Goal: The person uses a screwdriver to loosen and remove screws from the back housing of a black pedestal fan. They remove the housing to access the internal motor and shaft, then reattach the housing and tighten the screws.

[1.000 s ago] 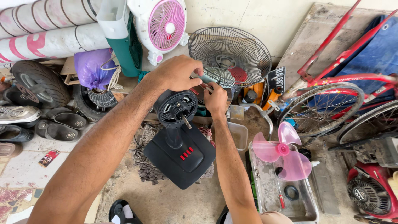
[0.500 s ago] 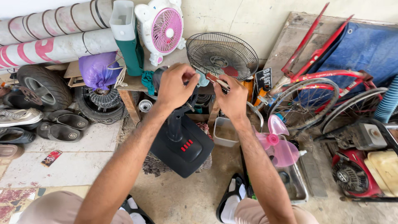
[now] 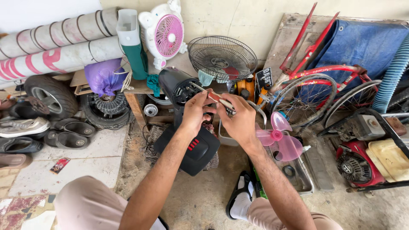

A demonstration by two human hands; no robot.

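Note:
A black stand fan, stripped of blade and grille, stands on its black base (image 3: 194,151) with red buttons; its motor head (image 3: 177,87) is tilted up and left. My left hand (image 3: 195,111) pinches the shaft end of a red-handled screwdriver (image 3: 217,99) just below the motor head. My right hand (image 3: 239,120) grips the screwdriver's handle. The tool's metal tip (image 3: 195,86) touches the front of the motor. A pink fan blade (image 3: 279,137) lies over a metal tray (image 3: 300,176) to the right. A wire fan grille (image 3: 221,57) leans against the wall behind.
A small pink-and-white fan (image 3: 164,32) stands on a shelf. Rolled mats (image 3: 55,55), tyres (image 3: 49,96) and shoes (image 3: 25,127) fill the left. A red bicycle frame and wheel (image 3: 304,98), a blue hose (image 3: 392,72) and a red engine (image 3: 362,164) crowd the right.
The camera pulled back and higher. My left hand came off the top of the motor head and now pinches the screwdriver shaft; the motor head is uncovered and tilted.

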